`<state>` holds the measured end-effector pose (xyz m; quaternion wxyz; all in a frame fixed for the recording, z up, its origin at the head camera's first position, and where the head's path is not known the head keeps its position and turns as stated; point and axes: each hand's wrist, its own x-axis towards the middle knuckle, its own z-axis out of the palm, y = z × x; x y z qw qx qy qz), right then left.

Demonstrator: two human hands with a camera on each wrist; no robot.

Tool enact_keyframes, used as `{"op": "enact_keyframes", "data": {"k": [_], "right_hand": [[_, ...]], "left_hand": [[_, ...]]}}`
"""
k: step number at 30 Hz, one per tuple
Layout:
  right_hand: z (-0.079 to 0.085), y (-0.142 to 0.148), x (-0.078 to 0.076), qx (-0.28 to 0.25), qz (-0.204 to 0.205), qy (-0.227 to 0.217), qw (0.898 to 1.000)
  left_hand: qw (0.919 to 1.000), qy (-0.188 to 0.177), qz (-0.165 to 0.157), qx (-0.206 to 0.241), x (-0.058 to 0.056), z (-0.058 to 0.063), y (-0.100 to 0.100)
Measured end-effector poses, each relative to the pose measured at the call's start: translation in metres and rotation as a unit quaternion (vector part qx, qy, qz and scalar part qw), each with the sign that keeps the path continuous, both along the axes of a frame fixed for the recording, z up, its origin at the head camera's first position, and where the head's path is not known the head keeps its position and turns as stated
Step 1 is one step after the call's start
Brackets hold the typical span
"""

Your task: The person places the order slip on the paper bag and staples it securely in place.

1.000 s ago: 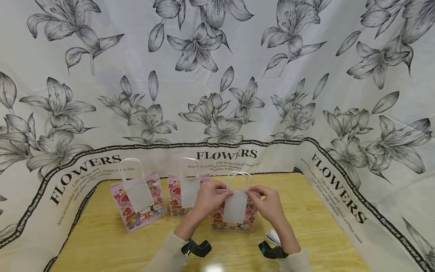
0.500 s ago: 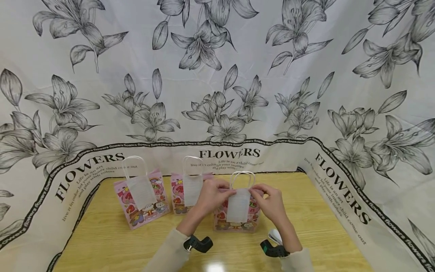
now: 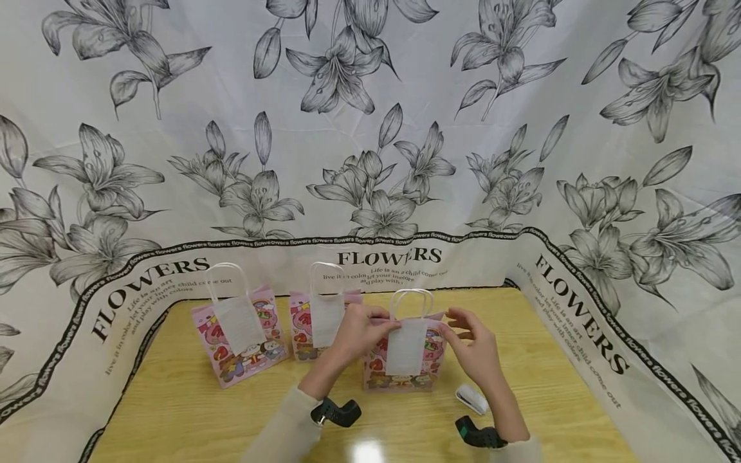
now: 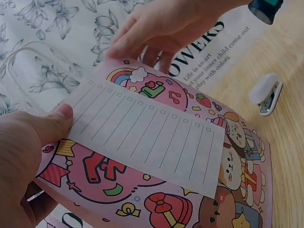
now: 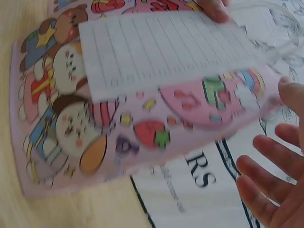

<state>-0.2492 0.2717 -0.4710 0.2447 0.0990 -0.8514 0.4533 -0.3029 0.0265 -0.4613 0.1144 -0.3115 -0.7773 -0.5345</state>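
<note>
A pink cartoon-print paper gift bag (image 3: 377,382) with white rope handles (image 3: 412,293) stands in front of me. A lined checklist sheet (image 4: 147,135) lies against its front, its top at the bag's upper edge. My left hand (image 3: 361,331) pinches the sheet and bag rim together, thumb (image 4: 61,115) on the sheet's top corner. At the bag's upper right corner is my right hand (image 3: 476,347), its fingers (image 5: 259,173) spread and apart from the bag, the thumb right at the corner. A small white stapler (image 3: 471,399) lies on the table near the right wrist.
Two matching gift bags stand at the left, a tilted one (image 3: 276,347) and a middle one (image 3: 299,321), each with a white sheet on its front. The wooden table (image 3: 550,386) is walled by a floral curtain (image 3: 347,154).
My right hand has loosened from the bag's top beside the sheet and shifted right to the corner, its fingers opening. My left hand keeps its pinch. More of the stapler shows.
</note>
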Motion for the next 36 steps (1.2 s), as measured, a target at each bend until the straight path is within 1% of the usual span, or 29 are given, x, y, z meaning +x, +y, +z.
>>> {"op": "enact_keyframes", "data": {"k": [2,4,7,9,11,13,15,19,22,25,30,33,34,36], "right_hand": [[-0.005,0.011,0.008,0.016,-0.02,-0.031,0.999],[-0.012,0.024,0.017,0.037,-0.036,-0.074,0.996],[-0.022,0.041,0.029,0.062,-0.054,-0.141,0.987],[-0.028,0.049,0.036,0.068,-0.059,-0.182,0.979],[-0.036,0.056,0.043,0.07,-0.065,-0.215,0.972],[-0.044,0.06,0.048,0.072,-0.069,-0.237,0.966],[-0.053,0.061,0.051,0.07,-0.071,-0.243,0.965],[-0.068,0.06,0.053,0.056,-0.062,-0.24,0.967],[-0.077,0.059,0.053,0.054,-0.06,-0.246,0.966],[-0.084,0.06,0.054,0.069,-0.065,-0.259,0.961],[-0.095,0.06,0.052,0.112,-0.073,-0.264,0.955],[-0.097,0.059,0.053,0.132,-0.077,-0.252,0.956],[-0.097,0.058,0.054,0.132,-0.079,-0.245,0.957],[-0.097,0.057,0.052,0.115,-0.086,-0.226,0.963]], "left_hand": [[1.0,-0.005,-0.004,-0.002,-0.001,0.0,0.0],[1.0,-0.002,-0.004,-0.005,-0.002,0.001,-0.001],[1.0,0.006,-0.003,-0.001,-0.003,0.003,-0.001],[1.0,0.006,-0.002,0.002,-0.004,0.004,-0.002],[1.0,-0.002,-0.002,0.0,-0.005,0.004,-0.003],[0.9999,-0.011,-0.004,-0.003,-0.006,0.003,-0.005],[0.9998,-0.017,-0.006,-0.004,-0.007,0.002,-0.007],[0.9999,-0.015,-0.007,0.002,-0.01,0.003,-0.009],[0.9996,-0.027,-0.007,0.004,-0.01,0.003,-0.008],[0.9991,-0.041,-0.009,0.007,-0.008,0.003,-0.006],[0.9993,-0.034,-0.009,0.016,-0.007,0.001,-0.001],[0.9987,-0.047,-0.009,0.019,-0.007,-0.001,0.002],[0.9983,-0.053,-0.011,0.023,-0.008,-0.002,0.002],[0.9981,-0.055,-0.01,0.025,-0.008,-0.002,0.003]]}}
